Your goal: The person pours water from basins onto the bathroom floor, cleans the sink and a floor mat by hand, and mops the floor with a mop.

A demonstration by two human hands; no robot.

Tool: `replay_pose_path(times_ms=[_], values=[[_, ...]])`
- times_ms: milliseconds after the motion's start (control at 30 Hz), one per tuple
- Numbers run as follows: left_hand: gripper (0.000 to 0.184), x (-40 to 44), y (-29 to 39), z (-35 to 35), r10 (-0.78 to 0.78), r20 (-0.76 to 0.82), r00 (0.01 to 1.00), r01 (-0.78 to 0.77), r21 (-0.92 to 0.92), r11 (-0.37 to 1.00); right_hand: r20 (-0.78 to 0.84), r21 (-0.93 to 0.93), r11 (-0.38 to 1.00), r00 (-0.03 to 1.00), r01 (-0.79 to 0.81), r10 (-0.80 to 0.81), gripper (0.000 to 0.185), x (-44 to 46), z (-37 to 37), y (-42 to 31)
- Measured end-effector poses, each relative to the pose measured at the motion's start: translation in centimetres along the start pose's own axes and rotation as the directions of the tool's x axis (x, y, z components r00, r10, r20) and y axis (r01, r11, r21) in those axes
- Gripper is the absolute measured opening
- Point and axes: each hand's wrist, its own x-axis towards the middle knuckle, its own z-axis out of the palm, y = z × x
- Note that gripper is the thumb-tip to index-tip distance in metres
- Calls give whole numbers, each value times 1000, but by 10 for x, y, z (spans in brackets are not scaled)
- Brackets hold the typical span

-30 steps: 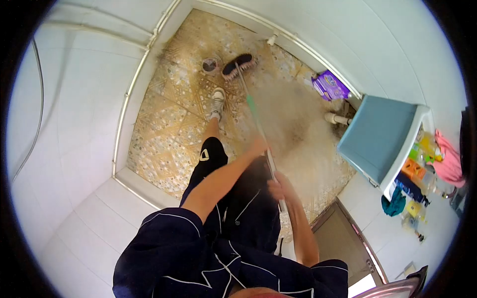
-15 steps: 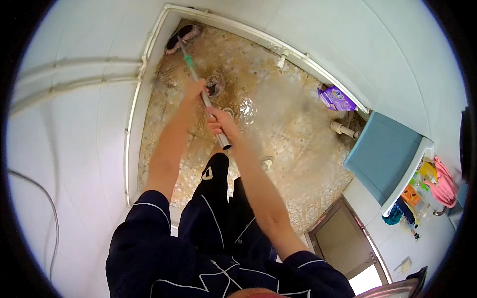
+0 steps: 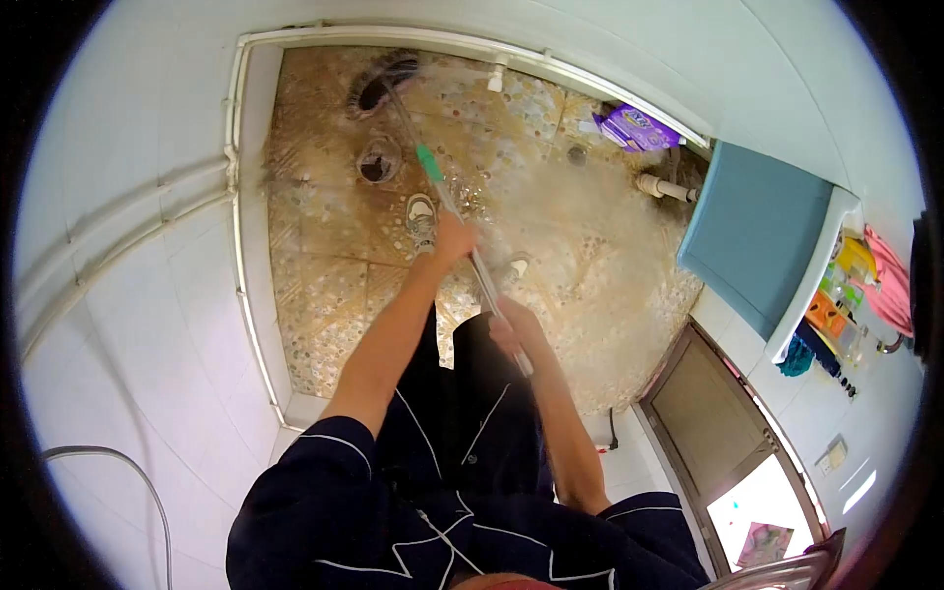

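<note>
A long-handled brush (image 3: pixel 385 83) with dark bristles, blurred by motion, is on the wet patterned floor near the far wall. Its metal pole has a green section and slants down toward my body. My left hand (image 3: pixel 456 239) is closed around the pole just below the green part. Nearer to me, my right hand (image 3: pixel 515 327) grips the pole close to its end. A round drain opening or container (image 3: pixel 379 160) with a dark centre lies left of the pole, beyond my shoe (image 3: pixel 421 218).
A blue-sided sink (image 3: pixel 755 236) holding bottles and a pink cloth (image 3: pixel 890 280) stands at the right. Beside it are a purple package (image 3: pixel 637 129) and a white drain pipe (image 3: pixel 666 188). Pipes (image 3: pixel 234 162) run along the walls. A door (image 3: pixel 703 418) is at lower right.
Since half a second ago, the brush head has moved right along the far wall. Both hands have drawn back toward my body, still holding the pole. The view has shifted.
</note>
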Motion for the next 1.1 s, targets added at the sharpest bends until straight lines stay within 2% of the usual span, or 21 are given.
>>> replay_pose_path(times_ms=[67, 100, 167, 200, 267, 300, 400, 433, 467, 533, 600, 667, 700, 733, 767, 833, 867, 933, 967, 1033, 1100], values=[[34, -8, -24, 39, 64, 7, 998, -65, 132, 989, 17, 85, 996, 1000, -10, 9, 16, -20, -39, 14], [44, -25, -17, 53, 68, 219, 973, -130, 284, 950, 38, 157, 987, 999, -24, 19, 15, -31, -57, 22], [55, -66, -10, 84, 32, 419, 907, -225, 418, 880, 7, 211, 977, 1000, -17, 16, 17, -57, -90, 38], [58, -89, -10, 102, 41, 347, 937, -135, 249, 959, -27, 257, 966, 1000, -9, 16, 20, -70, -105, 46], [61, -129, -22, 140, 33, 279, 960, -54, 68, 996, -3, 336, 940, 998, -55, 59, 25, -101, -140, 61], [50, -141, -33, 158, 104, 234, 967, -165, 262, 951, 14, 365, 928, 997, -78, 79, 28, -111, -147, 63], [36, -184, 5, 160, -32, 292, 956, -47, 260, 964, 42, 358, 933, 999, -41, 28, 38, -146, -147, 61], [34, -179, -14, 171, 25, 290, 957, -104, 263, 959, 46, 356, 934, 999, -39, 24, 38, -151, -143, 59], [32, -171, -29, 179, 84, 289, 954, -165, 266, 950, 39, 363, 929, 997, -71, 61, 29, -152, -137, 55], [31, -188, 6, 153, 96, 307, 947, -157, 180, 971, 34, 366, 924, 994, -108, 103, 33, -149, -127, 53], [29, -184, 16, 129, 107, 319, 942, -142, 90, 986, 78, 273, 956, 993, -107, 89, 33, -140, -113, 52], [21, -166, 11, 112, 92, 203, 975, -104, 51, 993, 95, 236, 963, 989, -130, 110, 33, -128, -94, 47], [19, -165, 24, 94, 90, 186, 978, -82, -53, 995, 144, 193, 975, 986, -111, 84, 27, -116, -84, 45], [19, -148, 21, 79, 90, 169, 981, -82, -58, 995, 195, 151, 984, 979, -93, 62, 38, -104, -69, 41], [23, -125, 14, 62, 257, 59, 965, -259, 31, 965, 212, 176, 974, 971, -145, 106, 38, -89, -50, 32], [28, -83, 13, 14, 414, -69, 908, -402, 142, 905, 265, 136, 977, 956, -167, 126, 35, -57, -10, 18], [30, -61, 15, -17, 380, -26, 925, -366, 217, 905, 303, 72, 989, 947, -133, 105, 32, -36, 11, 13], [30, -47, 47, -76, 252, -40, 967, -241, 183, 953, 383, 97, 962, 902, -254, 200, 25, 7, 50, 6], [28, -51, 74, -108, 157, -84, 984, -151, 69, 986, 426, 96, 949, 874, -300, 233, 21, 26, 71, 2], [30, -4, 55, -158, 65, -163, 984, -53, 76, 996, 447, 47, 953, 859, -301, 249, 21, 73, 104, 9], [27, 22, 47, -208, 12, -202, 979, -27, -74, 997, 468, -8, 955, 843, -298, 267, 22, 112, 146, 13]])
